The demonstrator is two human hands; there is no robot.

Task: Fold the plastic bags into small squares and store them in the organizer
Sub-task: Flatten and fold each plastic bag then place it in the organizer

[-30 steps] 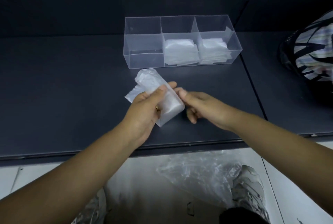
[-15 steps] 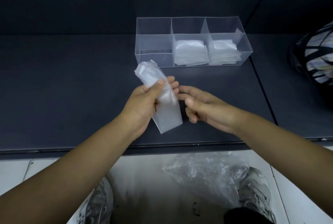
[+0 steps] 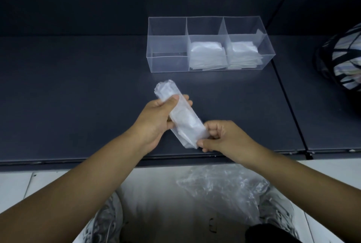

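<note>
Plastic bag (image 3: 181, 119), folded long: my left hand (image 3: 156, 119) grips its middle, my right hand (image 3: 220, 137) pinches its near end.

Dim overall. Dark surface (image 3: 78, 96) carries a faint sheen in front of the organizer (image 3: 168, 62). Pale floor (image 3: 15, 184) brighter. Lower frame soft; shoes (image 3: 105, 223) blurred. Wide-angle bending at edges.

The table (image 3: 78, 86) is a plain dark slate blue-grey. The organizer (image 3: 168, 62) is colourless and see-through; the folded bags (image 3: 207, 55) in its middle and right compartments are milky white. The plastic bag (image 3: 185, 123) nearer is frosted, translucent white. At far right, a bundle (image 3: 343, 60) shows black stripes over white and pale pastels. The nearest floor tiles (image 3: 15, 184) are white.
</note>
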